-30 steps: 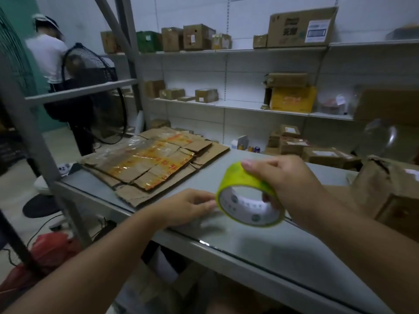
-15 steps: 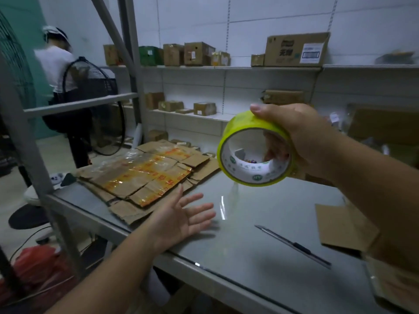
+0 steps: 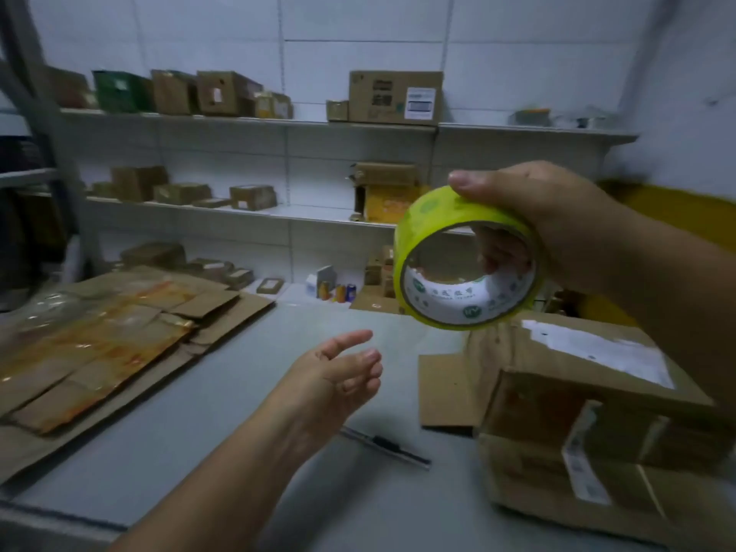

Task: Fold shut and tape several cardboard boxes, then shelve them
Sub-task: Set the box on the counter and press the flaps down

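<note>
In the head view, the tape roll is gripped aloft by the right hand; the left hand is held relaxed and empty. The cardboard box sits below on the table. Taping is judged the step in hand: the tape's end must be found.

A single wide-angle camera on the person's head looks forward and slightly down along both arms, so near that the right hand holding the tape roll looms large, the left hand lies below-left of it, and wall shelves stand well beyond both
</note>
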